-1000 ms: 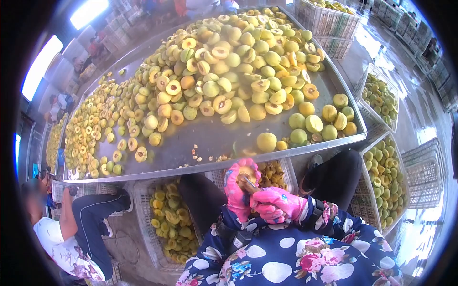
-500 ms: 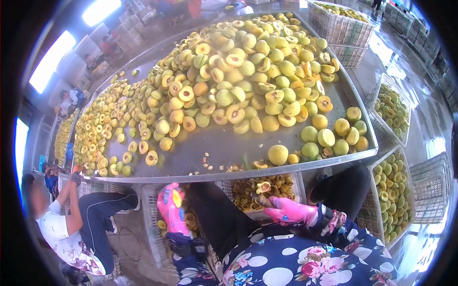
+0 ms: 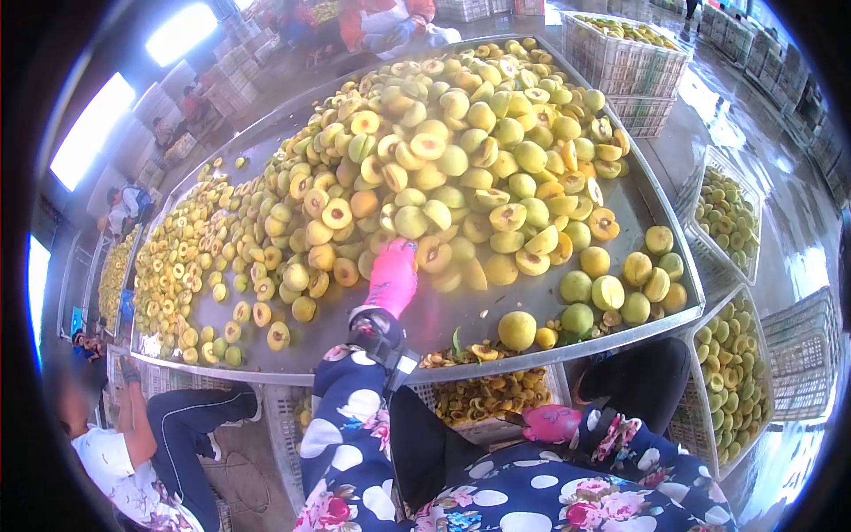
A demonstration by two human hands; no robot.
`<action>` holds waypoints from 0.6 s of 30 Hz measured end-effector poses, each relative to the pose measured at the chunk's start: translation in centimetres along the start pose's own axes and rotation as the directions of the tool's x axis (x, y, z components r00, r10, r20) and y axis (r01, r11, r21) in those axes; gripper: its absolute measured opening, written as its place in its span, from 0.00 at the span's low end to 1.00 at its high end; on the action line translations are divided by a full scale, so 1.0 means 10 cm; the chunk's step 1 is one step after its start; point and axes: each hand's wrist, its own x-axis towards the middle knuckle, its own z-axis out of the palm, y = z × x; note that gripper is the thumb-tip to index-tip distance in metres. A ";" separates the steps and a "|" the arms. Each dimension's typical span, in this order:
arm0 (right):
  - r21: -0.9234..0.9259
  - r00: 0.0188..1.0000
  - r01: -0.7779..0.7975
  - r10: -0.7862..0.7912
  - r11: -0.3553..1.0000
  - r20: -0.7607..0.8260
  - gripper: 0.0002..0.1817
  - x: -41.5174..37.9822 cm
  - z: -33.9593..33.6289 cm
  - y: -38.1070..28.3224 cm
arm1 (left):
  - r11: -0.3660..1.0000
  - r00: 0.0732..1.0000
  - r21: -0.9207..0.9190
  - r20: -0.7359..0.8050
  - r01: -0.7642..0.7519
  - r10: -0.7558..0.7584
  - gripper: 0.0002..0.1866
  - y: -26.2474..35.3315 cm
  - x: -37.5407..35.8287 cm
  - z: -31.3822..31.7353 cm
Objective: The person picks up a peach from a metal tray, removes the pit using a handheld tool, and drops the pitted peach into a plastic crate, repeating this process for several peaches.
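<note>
A pile of yellow-green peaches (image 3: 532, 158), many of them cut in half with the stone showing, covers much of a metal-rimmed table (image 3: 355, 328). My left hand (image 3: 393, 277), in a pink glove, reaches over the table to the near side of the pile. Its fingertips are in among the peach halves, and the fruit partly hides them. Low over my lap, my right hand (image 3: 550, 424), also gloved in pink, is closed around a small dark hand tool (image 3: 511, 417) that points left. Just beyond it stands a crate of brown-yellow scraps (image 3: 492, 399).
On the right, crates of peaches (image 3: 731, 372) stand beside an empty-looking crate (image 3: 798, 355). Another full crate (image 3: 625, 58) stands at the back right. To my left sits a person (image 3: 124, 443) at the same table, and a person in orange (image 3: 381, 27) is across it.
My left hand has gone from above the crate at the near left, where it held a yellow piece, forward to the pile. My right hand has lowered; the fruit piece at its tool is gone.
</note>
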 end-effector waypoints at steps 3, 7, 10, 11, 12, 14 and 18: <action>-0.015 0.998 0.031 -0.031 0.999 -0.063 0.22 -0.01 0.01 -0.02 | 0.975 0.973 0.195 0.181 0.104 -0.140 0.15 0.18 0.13 -0.18; 0.020 0.991 0.066 -0.063 0.998 -0.120 0.20 -0.08 -0.09 -0.10 | 0.926 0.898 -0.067 0.280 0.371 -0.339 0.15 0.12 0.01 -0.22; 0.131 0.990 0.022 -0.003 0.991 -0.141 0.19 -0.14 -0.18 -0.23 | 0.650 0.770 -0.427 0.457 0.629 -0.445 0.14 0.14 -0.16 -0.30; 0.241 0.994 -0.001 0.028 0.971 -0.109 0.19 -0.23 -0.28 -0.32 | 0.524 0.726 -0.504 0.522 0.686 -0.448 0.14 0.16 -0.24 -0.33; 0.347 0.996 -0.030 0.058 0.937 -0.071 0.19 -0.30 -0.31 -0.36 | 0.417 0.712 -0.577 0.556 0.702 -0.429 0.15 0.20 -0.32 -0.37; 0.556 0.996 0.010 0.039 0.831 -0.077 0.17 -0.37 -0.29 -0.36 | 0.176 0.689 -0.682 0.619 0.710 -0.378 0.17 0.29 -0.49 -0.51; 0.651 0.988 0.119 -0.023 0.750 -0.155 0.14 -0.63 -0.52 -0.63 | -0.709 0.674 -0.578 0.712 0.404 -0.196 0.22 0.64 -0.85 -0.78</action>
